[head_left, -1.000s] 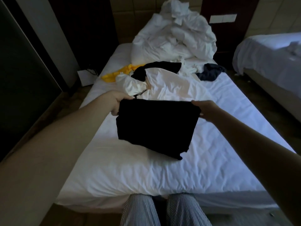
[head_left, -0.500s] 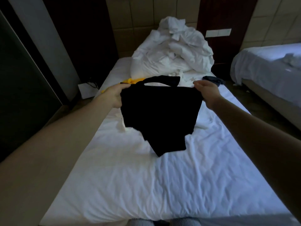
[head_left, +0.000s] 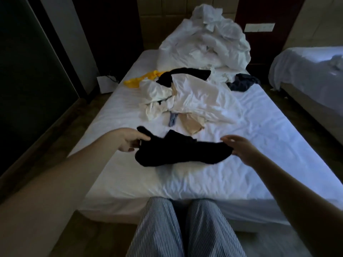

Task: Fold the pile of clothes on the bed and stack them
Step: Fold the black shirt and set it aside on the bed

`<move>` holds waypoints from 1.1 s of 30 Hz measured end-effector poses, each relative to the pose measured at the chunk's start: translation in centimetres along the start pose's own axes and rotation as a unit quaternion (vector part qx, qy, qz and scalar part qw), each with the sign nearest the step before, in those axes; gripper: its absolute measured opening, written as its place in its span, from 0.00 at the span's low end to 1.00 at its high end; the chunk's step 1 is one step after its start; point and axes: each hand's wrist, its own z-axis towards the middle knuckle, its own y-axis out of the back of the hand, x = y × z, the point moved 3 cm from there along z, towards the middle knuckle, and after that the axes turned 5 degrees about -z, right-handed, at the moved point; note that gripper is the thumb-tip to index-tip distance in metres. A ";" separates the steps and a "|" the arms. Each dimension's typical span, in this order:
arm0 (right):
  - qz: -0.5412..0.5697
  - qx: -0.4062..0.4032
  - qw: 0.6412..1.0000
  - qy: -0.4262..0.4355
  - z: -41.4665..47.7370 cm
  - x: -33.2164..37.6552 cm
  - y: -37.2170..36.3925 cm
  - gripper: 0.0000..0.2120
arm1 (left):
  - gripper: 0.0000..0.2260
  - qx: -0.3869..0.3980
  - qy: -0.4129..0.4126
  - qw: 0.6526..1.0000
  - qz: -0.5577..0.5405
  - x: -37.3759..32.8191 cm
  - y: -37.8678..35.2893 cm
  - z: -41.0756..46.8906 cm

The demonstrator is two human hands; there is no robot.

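Left hand (head_left: pixel 130 140) pinched the black garment (head_left: pixel 182 152); right hand (head_left: pixel 240 150) met its other edge, grasp unclear, likely spreading it to fold.

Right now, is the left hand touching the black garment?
Touching. The head view shows the left hand pinching the black garment at its left edge, fingers above and thumb below.
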 end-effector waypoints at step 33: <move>0.018 0.053 0.997 -0.047 6.7 -1.8 -2.0 0.10 | 0.03 -0.050 -0.041 0.995 -0.070 1.6 1.4 8.7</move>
